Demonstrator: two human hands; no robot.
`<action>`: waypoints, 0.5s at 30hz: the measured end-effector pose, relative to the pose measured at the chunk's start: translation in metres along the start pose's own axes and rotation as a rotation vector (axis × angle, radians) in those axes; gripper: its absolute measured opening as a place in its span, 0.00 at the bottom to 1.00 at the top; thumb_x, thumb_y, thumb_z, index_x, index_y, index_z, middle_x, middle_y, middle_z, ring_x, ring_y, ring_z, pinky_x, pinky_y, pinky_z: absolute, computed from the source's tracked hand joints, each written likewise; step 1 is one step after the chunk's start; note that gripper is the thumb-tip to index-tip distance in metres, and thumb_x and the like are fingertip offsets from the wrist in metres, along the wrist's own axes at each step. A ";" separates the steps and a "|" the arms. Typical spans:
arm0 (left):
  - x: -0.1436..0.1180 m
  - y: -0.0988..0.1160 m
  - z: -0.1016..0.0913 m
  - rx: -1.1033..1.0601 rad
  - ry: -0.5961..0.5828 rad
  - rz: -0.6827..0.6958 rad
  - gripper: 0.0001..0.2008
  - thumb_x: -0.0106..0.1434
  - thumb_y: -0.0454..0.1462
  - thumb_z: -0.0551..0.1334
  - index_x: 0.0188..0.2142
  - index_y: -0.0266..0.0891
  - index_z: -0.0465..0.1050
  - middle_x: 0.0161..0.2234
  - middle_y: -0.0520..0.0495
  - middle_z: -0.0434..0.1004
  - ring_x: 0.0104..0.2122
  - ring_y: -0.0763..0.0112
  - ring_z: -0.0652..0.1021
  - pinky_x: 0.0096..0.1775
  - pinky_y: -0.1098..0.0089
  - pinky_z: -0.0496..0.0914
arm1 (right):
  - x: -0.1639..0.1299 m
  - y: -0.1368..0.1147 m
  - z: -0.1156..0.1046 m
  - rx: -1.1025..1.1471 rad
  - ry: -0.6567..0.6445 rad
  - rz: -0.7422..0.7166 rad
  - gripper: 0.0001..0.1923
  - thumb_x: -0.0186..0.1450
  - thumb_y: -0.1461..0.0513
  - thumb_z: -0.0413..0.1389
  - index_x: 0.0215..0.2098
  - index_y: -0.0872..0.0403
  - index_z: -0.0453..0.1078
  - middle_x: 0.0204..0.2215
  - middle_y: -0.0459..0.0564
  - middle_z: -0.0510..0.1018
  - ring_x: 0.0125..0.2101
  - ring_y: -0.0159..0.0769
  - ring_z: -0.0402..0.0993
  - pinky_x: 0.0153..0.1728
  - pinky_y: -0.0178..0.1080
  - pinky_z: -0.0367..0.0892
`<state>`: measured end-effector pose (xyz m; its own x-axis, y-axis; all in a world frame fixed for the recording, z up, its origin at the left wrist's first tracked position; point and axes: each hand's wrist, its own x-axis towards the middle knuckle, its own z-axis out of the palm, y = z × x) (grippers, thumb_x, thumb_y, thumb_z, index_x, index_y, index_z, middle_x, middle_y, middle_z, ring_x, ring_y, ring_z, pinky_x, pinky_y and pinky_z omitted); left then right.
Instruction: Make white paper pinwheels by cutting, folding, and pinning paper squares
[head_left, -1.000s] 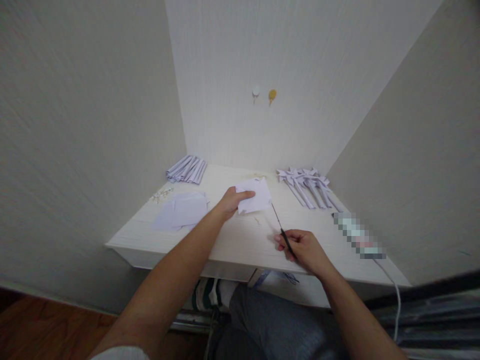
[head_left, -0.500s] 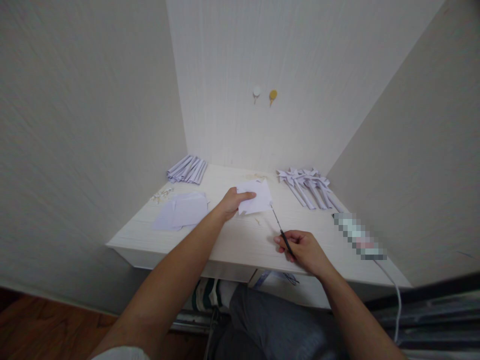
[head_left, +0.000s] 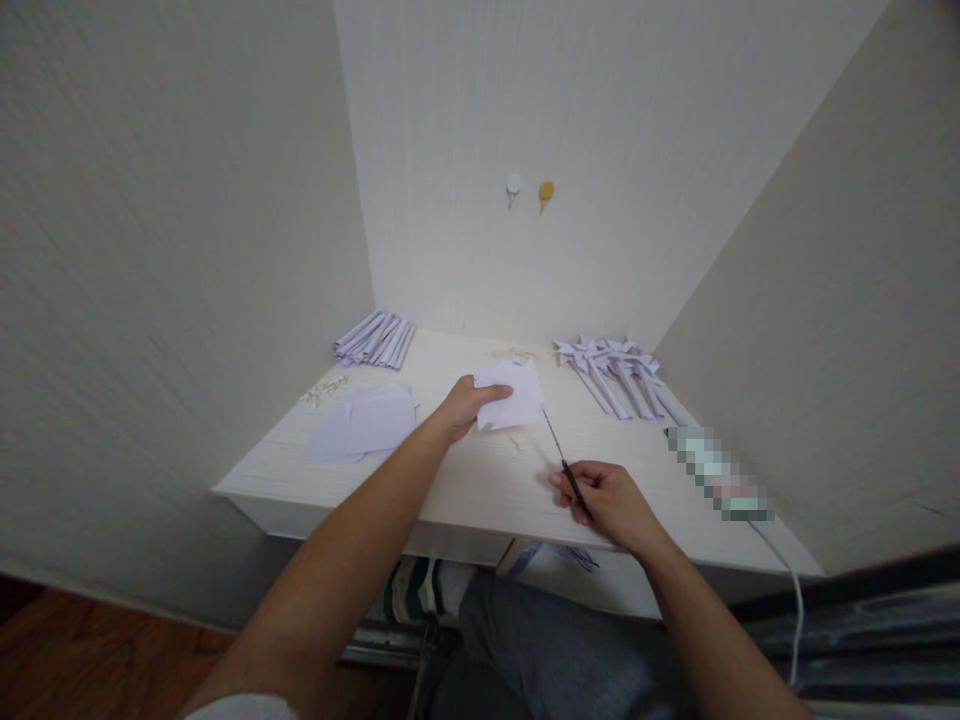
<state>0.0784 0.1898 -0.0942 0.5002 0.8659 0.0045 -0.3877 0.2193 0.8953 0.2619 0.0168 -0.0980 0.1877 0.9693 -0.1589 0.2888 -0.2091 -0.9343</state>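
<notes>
My left hand (head_left: 463,406) pinches a small white sheet of paper (head_left: 514,393) and holds it just above the middle of the pale desk (head_left: 480,475). My right hand (head_left: 609,497) grips the black handles of a pair of scissors (head_left: 562,459). The thin blades point up and left, and their tip reaches the paper's lower right edge. I cannot tell whether the blades are apart.
A loose stack of white sheets (head_left: 364,422) lies left of the hands. Folded paper strips (head_left: 373,339) sit at the back left, and several folded paper pinwheels (head_left: 616,368) at the back right. A blurred power strip (head_left: 716,472) with a cable lies at the right. Walls enclose three sides.
Almost nothing has moved. The paper and the scissors keep their places, with only a slight shift of the view.
</notes>
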 end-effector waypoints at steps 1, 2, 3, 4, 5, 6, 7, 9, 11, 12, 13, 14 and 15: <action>0.000 0.000 0.000 0.000 0.001 -0.001 0.21 0.41 0.37 0.79 0.36 0.31 0.82 0.37 0.36 0.87 0.35 0.58 0.85 0.42 0.62 0.77 | 0.000 0.000 0.000 -0.003 0.000 -0.001 0.25 0.51 0.42 0.69 0.22 0.56 0.74 0.18 0.47 0.77 0.14 0.25 0.61 0.17 0.34 0.53; 0.000 0.000 0.000 -0.001 0.002 -0.002 0.21 0.41 0.37 0.79 0.36 0.31 0.82 0.37 0.36 0.87 0.34 0.58 0.84 0.42 0.62 0.77 | 0.000 0.000 0.000 -0.005 0.000 -0.001 0.26 0.51 0.42 0.69 0.22 0.56 0.74 0.18 0.47 0.77 0.14 0.25 0.61 0.17 0.34 0.53; 0.000 0.000 0.000 -0.001 0.002 -0.003 0.21 0.41 0.36 0.79 0.36 0.31 0.82 0.37 0.36 0.87 0.34 0.58 0.84 0.41 0.62 0.77 | 0.000 0.000 0.000 -0.004 0.001 -0.001 0.26 0.50 0.42 0.69 0.22 0.56 0.74 0.18 0.47 0.77 0.14 0.25 0.61 0.17 0.34 0.53; 0.000 0.000 0.000 -0.001 0.001 -0.003 0.21 0.41 0.36 0.79 0.36 0.31 0.82 0.37 0.36 0.87 0.34 0.59 0.84 0.41 0.62 0.77 | 0.000 0.000 0.000 -0.003 0.002 -0.001 0.26 0.50 0.41 0.69 0.22 0.56 0.74 0.19 0.47 0.77 0.14 0.25 0.61 0.17 0.34 0.53; 0.000 0.000 0.000 -0.001 0.000 -0.002 0.21 0.41 0.36 0.79 0.36 0.31 0.82 0.37 0.36 0.87 0.34 0.58 0.84 0.42 0.62 0.77 | 0.000 0.000 0.000 -0.003 0.003 -0.001 0.26 0.50 0.41 0.69 0.22 0.55 0.74 0.19 0.46 0.77 0.14 0.25 0.61 0.17 0.34 0.53; 0.000 0.000 0.000 -0.001 -0.001 -0.001 0.21 0.41 0.36 0.79 0.36 0.31 0.82 0.37 0.36 0.87 0.34 0.58 0.84 0.42 0.62 0.77 | 0.000 0.000 0.000 -0.003 0.003 0.000 0.26 0.50 0.41 0.69 0.22 0.55 0.74 0.18 0.46 0.77 0.14 0.25 0.60 0.17 0.34 0.53; 0.000 0.000 0.000 0.000 -0.001 -0.001 0.21 0.41 0.36 0.79 0.36 0.31 0.82 0.37 0.36 0.87 0.35 0.58 0.84 0.43 0.62 0.77 | 0.000 -0.001 0.001 -0.005 0.003 0.001 0.26 0.50 0.41 0.69 0.22 0.55 0.74 0.18 0.45 0.76 0.14 0.25 0.60 0.17 0.34 0.53; 0.000 0.000 0.000 0.000 -0.001 -0.001 0.21 0.41 0.36 0.79 0.36 0.31 0.82 0.38 0.35 0.87 0.35 0.57 0.85 0.43 0.61 0.77 | -0.001 -0.002 0.001 -0.008 0.004 0.004 0.26 0.50 0.41 0.69 0.22 0.55 0.74 0.16 0.44 0.75 0.13 0.25 0.60 0.17 0.34 0.52; -0.001 0.000 0.000 0.002 -0.003 -0.003 0.21 0.42 0.36 0.79 0.37 0.31 0.82 0.38 0.35 0.87 0.36 0.57 0.85 0.44 0.61 0.77 | -0.001 -0.003 0.001 -0.007 0.008 0.007 0.26 0.50 0.41 0.69 0.22 0.55 0.74 0.16 0.44 0.74 0.13 0.25 0.59 0.16 0.34 0.52; -0.001 0.000 0.000 0.002 -0.004 -0.003 0.21 0.42 0.36 0.79 0.37 0.31 0.82 0.38 0.35 0.87 0.36 0.57 0.85 0.44 0.61 0.77 | -0.001 -0.003 0.001 -0.006 0.009 0.007 0.26 0.50 0.41 0.69 0.22 0.55 0.74 0.16 0.44 0.73 0.13 0.25 0.59 0.16 0.34 0.52; -0.001 0.000 0.000 0.003 -0.006 -0.002 0.21 0.42 0.36 0.79 0.37 0.31 0.82 0.38 0.35 0.87 0.37 0.56 0.85 0.45 0.61 0.77 | -0.001 -0.002 0.000 -0.005 0.010 0.007 0.26 0.49 0.41 0.69 0.22 0.55 0.73 0.16 0.44 0.73 0.13 0.25 0.60 0.16 0.33 0.52; -0.002 0.001 0.000 0.002 -0.006 -0.001 0.21 0.42 0.36 0.78 0.37 0.31 0.82 0.38 0.35 0.87 0.37 0.57 0.85 0.45 0.61 0.77 | -0.001 -0.002 0.000 -0.005 0.010 0.006 0.26 0.49 0.41 0.69 0.22 0.55 0.73 0.16 0.44 0.74 0.13 0.25 0.60 0.16 0.33 0.52; -0.002 0.001 0.001 0.001 -0.006 0.001 0.21 0.42 0.36 0.78 0.37 0.31 0.82 0.38 0.36 0.87 0.36 0.57 0.85 0.45 0.61 0.77 | 0.000 -0.001 0.000 -0.004 0.011 0.005 0.26 0.50 0.41 0.69 0.22 0.55 0.73 0.16 0.44 0.74 0.13 0.25 0.60 0.16 0.33 0.52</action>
<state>0.0777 0.1881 -0.0934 0.5048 0.8632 0.0083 -0.3874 0.2179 0.8958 0.2611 0.0168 -0.0969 0.1993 0.9668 -0.1598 0.2918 -0.2143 -0.9322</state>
